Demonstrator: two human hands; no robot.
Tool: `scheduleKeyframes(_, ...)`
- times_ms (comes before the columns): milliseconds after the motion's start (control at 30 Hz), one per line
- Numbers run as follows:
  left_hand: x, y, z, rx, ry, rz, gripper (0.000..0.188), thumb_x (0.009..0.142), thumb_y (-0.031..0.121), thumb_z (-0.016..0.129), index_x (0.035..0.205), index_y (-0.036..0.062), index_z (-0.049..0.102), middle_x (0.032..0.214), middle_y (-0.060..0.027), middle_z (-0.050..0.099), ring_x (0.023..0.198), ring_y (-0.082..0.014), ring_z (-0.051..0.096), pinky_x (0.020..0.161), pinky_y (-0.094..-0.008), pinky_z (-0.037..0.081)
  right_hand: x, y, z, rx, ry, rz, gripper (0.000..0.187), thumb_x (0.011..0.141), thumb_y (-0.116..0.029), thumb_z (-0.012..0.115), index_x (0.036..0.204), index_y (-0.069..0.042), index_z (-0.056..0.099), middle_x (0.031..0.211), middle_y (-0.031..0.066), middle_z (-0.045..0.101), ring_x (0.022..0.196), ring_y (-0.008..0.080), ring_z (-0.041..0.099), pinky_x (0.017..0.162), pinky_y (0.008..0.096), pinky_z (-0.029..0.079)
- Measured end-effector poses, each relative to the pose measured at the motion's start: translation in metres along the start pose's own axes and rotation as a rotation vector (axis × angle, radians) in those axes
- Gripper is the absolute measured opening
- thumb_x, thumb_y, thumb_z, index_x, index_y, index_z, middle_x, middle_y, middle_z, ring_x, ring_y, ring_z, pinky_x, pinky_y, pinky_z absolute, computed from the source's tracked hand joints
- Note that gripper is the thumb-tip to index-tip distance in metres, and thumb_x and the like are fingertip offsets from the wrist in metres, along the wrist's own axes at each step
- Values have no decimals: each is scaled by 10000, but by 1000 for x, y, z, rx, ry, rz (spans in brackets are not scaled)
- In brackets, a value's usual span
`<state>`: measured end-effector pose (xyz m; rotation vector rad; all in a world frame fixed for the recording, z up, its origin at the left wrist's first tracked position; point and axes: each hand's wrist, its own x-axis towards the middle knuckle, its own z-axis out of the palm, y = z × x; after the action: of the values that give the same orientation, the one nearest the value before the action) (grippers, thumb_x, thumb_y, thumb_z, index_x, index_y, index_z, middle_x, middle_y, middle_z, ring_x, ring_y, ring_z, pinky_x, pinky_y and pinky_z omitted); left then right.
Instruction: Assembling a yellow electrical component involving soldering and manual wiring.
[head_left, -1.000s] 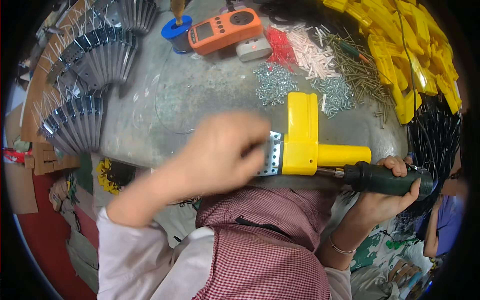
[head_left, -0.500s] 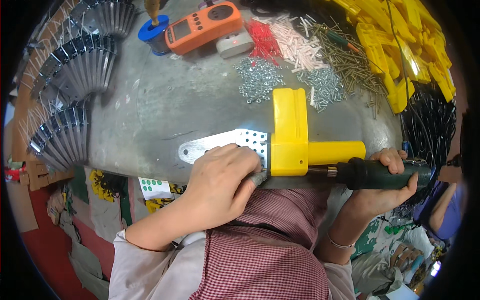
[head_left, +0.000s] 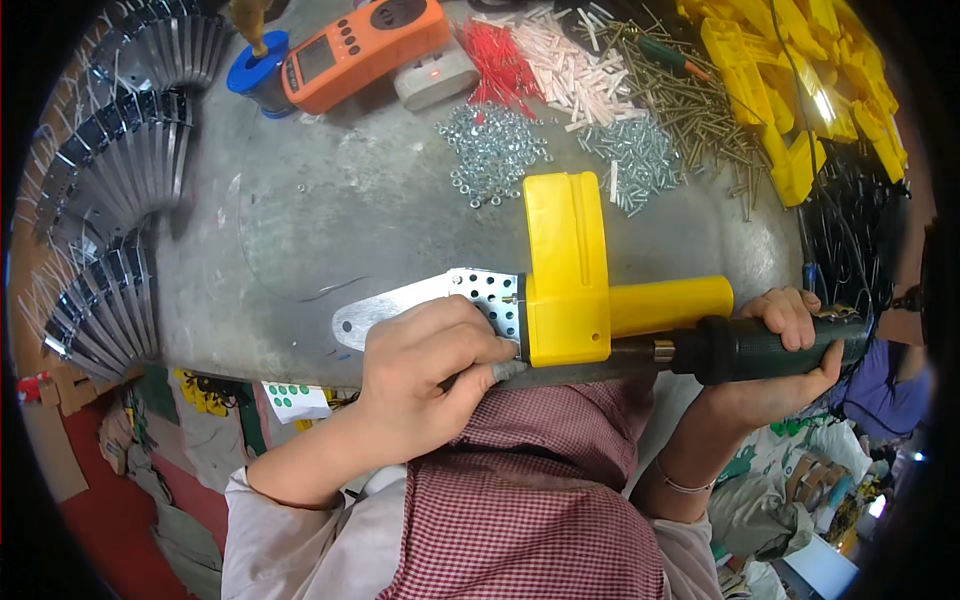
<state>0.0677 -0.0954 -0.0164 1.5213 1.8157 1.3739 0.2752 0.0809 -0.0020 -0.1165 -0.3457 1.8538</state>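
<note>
My left hand (head_left: 425,375) is closed at the holed end of a flat silver metal plate (head_left: 365,312), with thumb and fingers pinched near its lower edge. This end of the plate meets a yellow plastic housing (head_left: 567,270) with a round yellow handle (head_left: 672,305) sticking out to the right. In my right hand (head_left: 780,360) lies a dark power screwdriver (head_left: 745,350), held level with fingers wrapped round its body. Its bit points left and reaches the housing's lower right side, below the handle. The bit's tip is hidden by the housing.
Beyond the housing lie piles of nuts (head_left: 490,145), screws (head_left: 635,160), long bolts (head_left: 700,110), white sleeves (head_left: 575,65) and red pieces (head_left: 495,65). An orange meter (head_left: 365,55) and blue spool (head_left: 258,70) stand behind. Metal plates (head_left: 100,290) line the left; yellow housings (head_left: 800,80) and black cables (head_left: 850,240) fill the right.
The table's contents have shifted left in the picture as the view moved. The plate and housing sit slightly further left and tilt a little. Both hands keep their holds.
</note>
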Motion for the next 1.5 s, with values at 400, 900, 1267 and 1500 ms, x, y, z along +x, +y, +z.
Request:
scheduleKeyframes(400, 0, 6, -2, 59, 3, -76, 139, 622, -37, 604, 754, -9, 640, 687, -98, 585, 630, -208, 577, 583, -289, 458, -4, 7, 22, -207, 255, -35, 369, 881, -458, 499, 958, -97, 499, 681, 17, 474, 635, 148, 492, 646, 286, 426)
scheduleKeyframes(900, 23, 25, -40, 560, -141, 427, 629, 698, 528, 693, 1058, 17, 616, 999, -131, 650, 860, -291, 657, 658, -349, 496, -10, -24, 19, -1625, -778, -425, 346, 760, -188, 729, 1072, -59, 655, 1101, 101, 620, 1009, 234, 612, 825, 355, 494)
scheduleKeyframes(1267, 49, 7, -29, 468, 17, -85, 336, 886, 255, 456, 900, -41, 614, 805, -176, 619, 775, -312, 608, 707, -372, 442, 24, 14, 16, -1830, -613, -71, 274, 901, -298, 586, 790, -49, 607, 567, 155, 555, 543, 363, 582, 520, 429, 473)
scheduleKeyframes(1500, 21, -4, -41, 698, -269, 78, 741, 750, 188, 712, 1390, 22, 378, 1323, -230, 468, 1255, -399, 414, 1067, -450, 302, 78, -84, 18, -1854, -172, -408, 95, 853, -149, 643, 866, -59, 668, 797, 58, 656, 713, 154, 618, 630, 290, 500)
